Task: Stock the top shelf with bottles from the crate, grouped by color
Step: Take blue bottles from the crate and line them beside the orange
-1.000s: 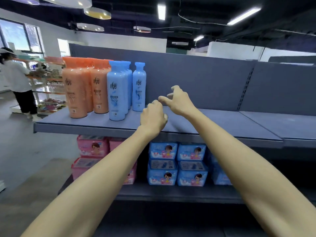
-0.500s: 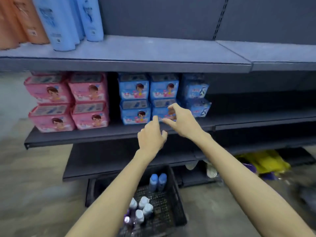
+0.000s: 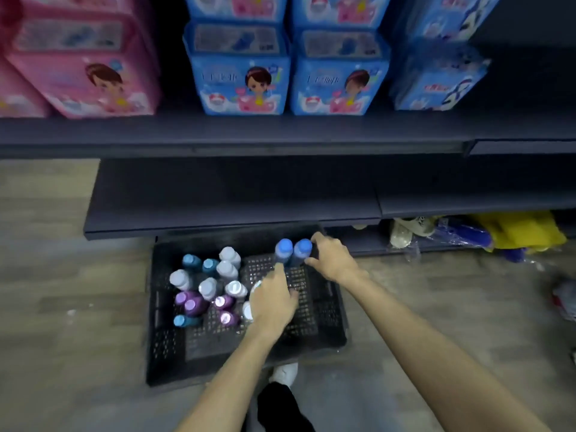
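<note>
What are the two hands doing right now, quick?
Left hand: open, fingers reaching toward the left blue-capped bottle in the crate, holding nothing.
Right hand: fingers curled round the right blue-capped bottle.

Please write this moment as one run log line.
left hand: over crate, empty | right hand: touching blue bottle | phase: picking

One black crate (image 3: 162,338) on the floor. Inside I count two blue-capped bottles (image 3: 284,247) standing together at the back, three teal ones (image 3: 191,261), about four purple ones (image 3: 190,302), and roughly six pale grey-white ones (image 3: 229,254), some half hidden. On the shelf above there are four blue packs (image 3: 240,85) with the cartoon girl, stacked in twos.
</note>
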Motion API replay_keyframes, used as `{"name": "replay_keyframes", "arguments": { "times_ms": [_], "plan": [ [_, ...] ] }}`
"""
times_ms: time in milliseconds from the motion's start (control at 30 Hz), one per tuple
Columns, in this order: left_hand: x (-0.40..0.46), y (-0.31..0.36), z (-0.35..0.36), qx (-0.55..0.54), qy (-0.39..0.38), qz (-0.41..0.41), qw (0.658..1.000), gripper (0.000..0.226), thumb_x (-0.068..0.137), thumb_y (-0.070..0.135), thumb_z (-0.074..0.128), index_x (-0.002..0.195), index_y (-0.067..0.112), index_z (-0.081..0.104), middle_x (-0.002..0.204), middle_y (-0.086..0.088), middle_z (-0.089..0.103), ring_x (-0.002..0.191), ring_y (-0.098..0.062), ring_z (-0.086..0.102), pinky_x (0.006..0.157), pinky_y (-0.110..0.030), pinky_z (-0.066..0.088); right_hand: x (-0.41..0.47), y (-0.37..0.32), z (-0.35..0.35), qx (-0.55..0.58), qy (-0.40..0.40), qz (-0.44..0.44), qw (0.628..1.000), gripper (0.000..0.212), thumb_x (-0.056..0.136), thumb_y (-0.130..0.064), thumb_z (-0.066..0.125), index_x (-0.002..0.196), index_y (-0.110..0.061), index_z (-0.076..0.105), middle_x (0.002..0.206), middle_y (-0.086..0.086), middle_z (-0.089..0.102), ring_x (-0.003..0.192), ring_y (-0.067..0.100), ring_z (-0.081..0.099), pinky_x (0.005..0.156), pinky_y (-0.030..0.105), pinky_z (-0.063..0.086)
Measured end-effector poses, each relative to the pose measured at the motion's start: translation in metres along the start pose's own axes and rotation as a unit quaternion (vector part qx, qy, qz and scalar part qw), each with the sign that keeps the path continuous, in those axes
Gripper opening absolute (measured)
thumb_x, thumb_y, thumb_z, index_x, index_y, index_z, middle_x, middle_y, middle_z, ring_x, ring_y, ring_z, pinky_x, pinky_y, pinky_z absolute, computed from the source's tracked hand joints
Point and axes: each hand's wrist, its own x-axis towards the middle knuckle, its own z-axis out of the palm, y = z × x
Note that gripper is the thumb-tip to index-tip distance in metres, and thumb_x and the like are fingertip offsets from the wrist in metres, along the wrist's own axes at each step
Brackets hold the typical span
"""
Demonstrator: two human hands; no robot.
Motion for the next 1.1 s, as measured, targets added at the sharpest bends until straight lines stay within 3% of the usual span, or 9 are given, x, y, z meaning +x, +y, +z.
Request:
{"name": "replay_keyframes", "arguments": {
  "times_ms": [167, 367, 633, 767, 933, 1100],
  "plan": [
    [0.017, -0.027, 0.069, -0.030, -0.023, -0.041, 0.998, 0.045, 0.087, 0.028, 0.057, 0.127, 0.015, 0.042, 0.113, -0.003, 0.062, 0.104, -0.028, 0.061, 0.075, -0.037, 0.048, 0.074, 0.018, 0.062, -0.050, -0.014, 0.006, 0.999, 0.056, 0.093, -0.024, 0.066, 0.141, -0.012, 0.040, 0.131, 0.019, 0.052, 0.116, 0.039, 0.057, 0.088, 0.042, 0.048],
    [0.032, -0.053, 0.131, -0.079, -0.017, -0.070, 0.994, 0.038, 0.085, 0.025, 0.054, 0.121, 0.021, 0.042, 0.107, 0.001, 0.061, 0.098, -0.027, 0.061, 0.074, -0.040, 0.052, 0.144, 0.035, 0.111, -0.138, -0.018, 0.020, 0.990, 0.062, 0.094, -0.002, 0.057, 0.150, -0.011, 0.031, 0.140, 0.020, 0.041, 0.116, 0.042, 0.057, 0.084, 0.044, 0.049],
    [0.029, -0.076, 0.141, -0.082, -0.034, -0.081, 0.993, 0.042, 0.089, 0.027, 0.051, 0.128, 0.022, 0.038, 0.111, 0.004, 0.055, 0.100, -0.020, 0.058, 0.070, -0.033, 0.042, 0.146, 0.044, 0.130, -0.220, 0.005, 0.001, 0.975, 0.060, 0.093, 0.002, 0.056, 0.146, -0.008, 0.032, 0.134, 0.021, 0.046, 0.109, 0.039, 0.060, 0.080, 0.041, 0.050],
    [0.031, -0.074, 0.123, -0.062, -0.034, -0.060, 0.996, 0.038, 0.088, 0.025, 0.054, 0.123, 0.019, 0.040, 0.105, 0.003, 0.056, 0.097, -0.020, 0.059, 0.066, -0.032, 0.046, 0.124, 0.033, 0.105, -0.220, 0.006, -0.008, 0.975, 0.052, 0.092, -0.003, 0.059, 0.140, -0.009, 0.038, 0.127, 0.017, 0.049, 0.105, 0.039, 0.062, 0.076, 0.041, 0.048],
    [0.042, -0.045, 0.074, -0.044, -0.027, -0.020, 0.998, 0.052, 0.088, 0.026, 0.060, 0.134, 0.016, 0.037, 0.116, -0.002, 0.058, 0.105, -0.024, 0.060, 0.075, -0.036, 0.049, 0.070, 0.007, 0.024, -0.205, 0.009, -0.039, 0.978, 0.047, 0.091, -0.007, 0.059, 0.135, -0.011, 0.043, 0.122, 0.017, 0.054, 0.104, 0.041, 0.061, 0.079, 0.043, 0.049],
    [0.045, -0.008, 0.000, -0.041, -0.079, 0.029, 0.996, 0.059, 0.088, 0.026, 0.064, 0.138, 0.017, 0.033, 0.127, -0.007, 0.054, 0.114, -0.029, 0.058, 0.087, -0.038, 0.049, -0.009, -0.042, -0.084, -0.175, 0.021, -0.067, 0.982, 0.041, 0.087, -0.018, 0.065, 0.125, -0.016, 0.050, 0.114, 0.012, 0.058, 0.101, 0.036, 0.061, 0.081, 0.041, 0.052]
  ]
}}
